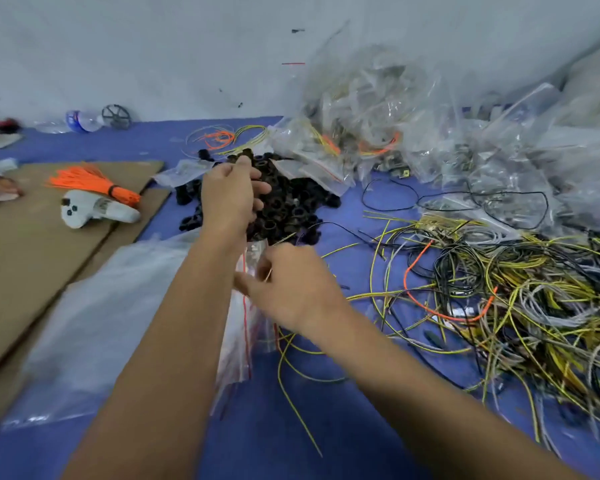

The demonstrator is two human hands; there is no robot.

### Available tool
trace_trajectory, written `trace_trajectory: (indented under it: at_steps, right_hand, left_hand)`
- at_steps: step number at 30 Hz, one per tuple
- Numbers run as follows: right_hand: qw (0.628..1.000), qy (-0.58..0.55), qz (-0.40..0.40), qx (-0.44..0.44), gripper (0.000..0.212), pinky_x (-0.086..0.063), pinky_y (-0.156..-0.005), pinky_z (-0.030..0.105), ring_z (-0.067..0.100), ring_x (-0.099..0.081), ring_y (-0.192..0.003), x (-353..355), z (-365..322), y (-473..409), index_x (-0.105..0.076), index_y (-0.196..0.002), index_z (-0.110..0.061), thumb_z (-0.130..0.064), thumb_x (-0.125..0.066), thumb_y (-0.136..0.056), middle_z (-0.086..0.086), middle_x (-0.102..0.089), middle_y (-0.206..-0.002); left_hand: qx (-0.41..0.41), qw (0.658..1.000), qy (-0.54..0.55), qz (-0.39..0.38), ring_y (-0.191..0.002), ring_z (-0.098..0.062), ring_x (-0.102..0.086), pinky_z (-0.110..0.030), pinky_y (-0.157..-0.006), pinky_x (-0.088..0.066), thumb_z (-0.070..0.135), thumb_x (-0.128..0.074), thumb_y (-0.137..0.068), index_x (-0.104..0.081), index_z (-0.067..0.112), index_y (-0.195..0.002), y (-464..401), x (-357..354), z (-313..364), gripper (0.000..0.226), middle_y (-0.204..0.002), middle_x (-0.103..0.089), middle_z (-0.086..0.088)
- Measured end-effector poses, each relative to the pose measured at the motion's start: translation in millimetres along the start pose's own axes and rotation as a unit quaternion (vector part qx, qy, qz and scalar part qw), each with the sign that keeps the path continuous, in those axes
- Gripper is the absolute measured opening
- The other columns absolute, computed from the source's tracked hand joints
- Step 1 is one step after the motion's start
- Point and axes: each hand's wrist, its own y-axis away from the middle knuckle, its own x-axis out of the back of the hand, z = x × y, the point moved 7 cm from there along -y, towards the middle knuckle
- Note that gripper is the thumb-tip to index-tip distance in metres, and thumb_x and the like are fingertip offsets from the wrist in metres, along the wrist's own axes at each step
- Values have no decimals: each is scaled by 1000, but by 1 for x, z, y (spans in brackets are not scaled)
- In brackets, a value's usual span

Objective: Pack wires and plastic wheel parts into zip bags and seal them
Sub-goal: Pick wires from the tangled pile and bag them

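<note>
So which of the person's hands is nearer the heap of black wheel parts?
Left. The left hand hovers right over the heap of black wheel parts; the right hand is lower, nearer the camera, holding a zip bag.

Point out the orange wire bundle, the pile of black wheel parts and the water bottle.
orange wire bundle (94,183): head view, on the fanned strands left of the black tie.
pile of black wheel parts (288,206): head view, on the middle of the heap.
water bottle (80,121): head view, on its blue label.

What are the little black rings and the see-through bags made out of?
The black rings look like hard molded plastic with a dull finish: they keep stiff, even round shapes in the heap. The bags look like thin, glossy plastic film: clear, crinkled, catching light. The one in the right hand has a red zip line.
</note>
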Motion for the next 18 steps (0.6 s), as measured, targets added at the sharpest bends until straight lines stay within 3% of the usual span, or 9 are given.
trace_trajectory:
  at_steps: [3, 6, 8, 10, 11, 13, 15, 18]
  right_hand:
    - [993, 109, -27, -17, 64, -34, -59, 32, 31, -63, -84, -27, -7, 13, -41, -76, -20, -74, -74, -69, 6, -64, -92]
    - [994, 97, -32, -33, 42, -39, -63, 32, 32, -66, -89, -29, -3, 9, -59, -77, -15, -52, -79, -78, 7, -69, -92]
    - [997, 48, -37, -48, 34, -44, -62, 32, 33, -63, -80, -25, 7, 3, -62, -68, -15, -42, -77, -82, 7, -67, -79]
    - [998, 15, -29, -50, 48, -39, -58, 33, 30, -46, -64, -13, 17, 0, -47, -53, -13, -35, -73, -87, 6, -49, -59]
    - [998, -1, -25, -50, 50, -34, -56, 33, 27, -36, -62, -5, 21, -1, -43, -52, -11, -31, -71, -89, 6, -38, -57]
    - [993, -98, -26, -68, 43, -27, -56, 32, 23, -26, -63, 11, 35, -1, -52, -60, -1, -23, -67, -94, 8, -28, -61]
    - [964, -241, -16, -107, 33, -30, -54, 30, 20, -29, -58, 27, 56, 2, -63, -78, 11, -16, -64, -96, 10, -34, -63]
    - [946, -299, 39, -116, 27, -38, -46, 24, 13, -42, -43, 65, 87, 11, -71, -71, -3, -11, -65, -96, 5, -51, -52]
  left_hand:
    - [12, 999, 17, 26, -38, -7, -42, -17, -38, -28, 33, -47, -105, -61, 14, -85, 1, 24, -12, 31, -62, -65, 1]
    - [14, 999, 24, 28, -39, -7, -43, -15, -38, -28, 32, -48, -104, -61, 13, -85, 0, 31, -16, 30, -62, -66, 1]
    - [11, 999, 26, 21, -40, -8, -43, -16, -38, -29, 33, -48, -105, -61, 13, -86, 1, 30, -17, 30, -64, -66, 1]
    - [4, 999, 26, 21, -39, -8, -43, -17, -38, -29, 32, -50, -104, -62, 12, -85, 3, 26, -15, 30, -62, -66, 1]
    - [-4, 999, 25, 19, -39, -8, -42, -17, -38, -29, 32, -51, -104, -62, 12, -83, 4, 23, -14, 31, -60, -65, 1]
    - [-31, 999, 23, 15, -40, -10, -42, -19, -38, -30, 33, -53, -105, -62, 11, -80, 9, 14, -9, 34, -58, -61, 1]
    - [-72, 997, 18, 14, -42, -13, -42, -22, -41, -31, 33, -55, -104, -60, 13, -75, 17, 4, -1, 36, -55, -57, 1]
    - [-103, 994, 19, -34, -41, -15, -42, -23, -41, -29, 34, -57, -103, -55, 15, -68, 35, -25, 3, 39, -51, -53, 0]
